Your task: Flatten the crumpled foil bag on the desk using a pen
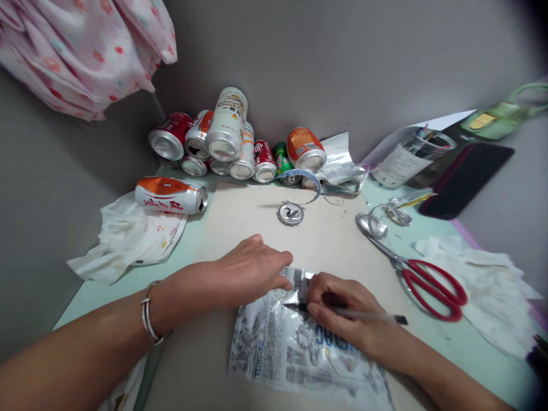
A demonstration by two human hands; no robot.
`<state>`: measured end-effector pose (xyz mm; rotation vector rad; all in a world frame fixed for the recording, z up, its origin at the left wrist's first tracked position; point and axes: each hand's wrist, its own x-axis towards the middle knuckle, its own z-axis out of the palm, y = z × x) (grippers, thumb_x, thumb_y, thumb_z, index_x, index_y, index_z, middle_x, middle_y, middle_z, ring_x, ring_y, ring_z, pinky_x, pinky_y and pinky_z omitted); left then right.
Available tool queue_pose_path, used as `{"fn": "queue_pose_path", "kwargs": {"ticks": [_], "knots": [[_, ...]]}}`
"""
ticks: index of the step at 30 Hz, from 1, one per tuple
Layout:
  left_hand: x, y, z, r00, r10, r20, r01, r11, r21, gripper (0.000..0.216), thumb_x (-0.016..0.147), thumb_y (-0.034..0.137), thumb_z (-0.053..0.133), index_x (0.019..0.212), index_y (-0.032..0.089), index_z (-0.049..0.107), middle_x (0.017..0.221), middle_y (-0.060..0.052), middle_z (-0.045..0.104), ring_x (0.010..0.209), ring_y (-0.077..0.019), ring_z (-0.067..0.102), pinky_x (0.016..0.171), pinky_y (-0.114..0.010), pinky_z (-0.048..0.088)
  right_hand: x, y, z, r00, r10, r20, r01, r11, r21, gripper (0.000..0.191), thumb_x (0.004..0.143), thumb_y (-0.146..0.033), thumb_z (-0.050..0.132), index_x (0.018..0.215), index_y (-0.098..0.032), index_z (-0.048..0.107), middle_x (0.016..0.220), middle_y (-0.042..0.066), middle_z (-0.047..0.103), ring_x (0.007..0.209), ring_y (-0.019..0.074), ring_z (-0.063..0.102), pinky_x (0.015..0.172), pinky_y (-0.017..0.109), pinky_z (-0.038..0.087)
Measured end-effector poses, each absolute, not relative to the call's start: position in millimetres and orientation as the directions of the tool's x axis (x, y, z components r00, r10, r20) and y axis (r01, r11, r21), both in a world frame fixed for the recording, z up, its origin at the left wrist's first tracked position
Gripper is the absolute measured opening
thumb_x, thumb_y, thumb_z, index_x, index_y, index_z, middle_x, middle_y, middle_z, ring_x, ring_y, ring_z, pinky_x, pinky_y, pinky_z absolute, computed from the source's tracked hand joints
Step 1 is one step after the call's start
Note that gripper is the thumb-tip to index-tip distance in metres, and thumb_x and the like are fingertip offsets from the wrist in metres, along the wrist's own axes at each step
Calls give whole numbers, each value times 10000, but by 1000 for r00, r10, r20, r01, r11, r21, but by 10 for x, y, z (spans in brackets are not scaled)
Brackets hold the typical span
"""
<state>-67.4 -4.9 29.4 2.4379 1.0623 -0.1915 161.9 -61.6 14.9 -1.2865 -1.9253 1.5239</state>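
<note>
A flat, cut-open can sheet with white, silver and blue print lies before me on a pale board. My right hand is closed around a slim pen, its dark tip at the sheet's surface. Over the far left edge of the sheet is my left hand, thumb and forefinger apart with nothing between them; whether the fingertips touch the metal I cannot tell. Beyond the hands sits a cut-off can lid, with a thin curled metal strip behind it.
Several drink cans are stacked along the wall. Another can lies on crumpled tissue at left. Red-handled scissors, metal scraps, white tissue, a pen cup and a dark phone are on the right.
</note>
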Motion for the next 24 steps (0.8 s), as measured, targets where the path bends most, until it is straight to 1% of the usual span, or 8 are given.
{"fn": "queue_pose_path", "kwargs": {"ticks": [5,10,14,20,24], "knots": [[-687,-51,273,692,657,-300,719,-589,369,246,1030,431,672,922,230,581,835,-15,706,887,-266,622,737,-322,356,1619,-611,146,-531,813,-240,417,4,-909,265,949,-333,632,741,-220,514,666,-35,487,608,132,403,546,263,328],[-700,-51,266,694,653,-303,717,-587,376,257,1036,437,661,920,226,572,862,-24,723,915,-286,612,738,-331,349,1625,-598,153,-527,813,-246,419,-3,-908,255,960,-340,621,759,-218,525,661,-34,495,606,131,406,543,265,315],[-694,-53,289,698,646,-307,713,-590,379,273,1036,450,663,919,221,568,862,-28,731,902,-282,606,740,-334,346,1626,-596,146,-547,802,-241,426,19,-904,281,946,-343,620,731,-225,484,656,-42,458,609,133,381,550,271,305],[-690,-54,280,695,655,-295,714,-586,383,271,1029,437,680,902,223,571,831,-15,709,879,-261,611,726,-322,344,1619,-599,143,-524,813,-252,416,-14,-909,232,958,-341,611,775,-218,541,667,-34,496,607,132,401,543,265,312],[-702,-53,251,699,655,-287,710,-588,387,279,1024,450,682,901,225,574,821,-17,705,885,-268,606,730,-323,349,1624,-599,160,-547,799,-249,423,7,-906,257,948,-334,626,741,-217,526,657,-35,491,603,130,401,543,265,314]]}}
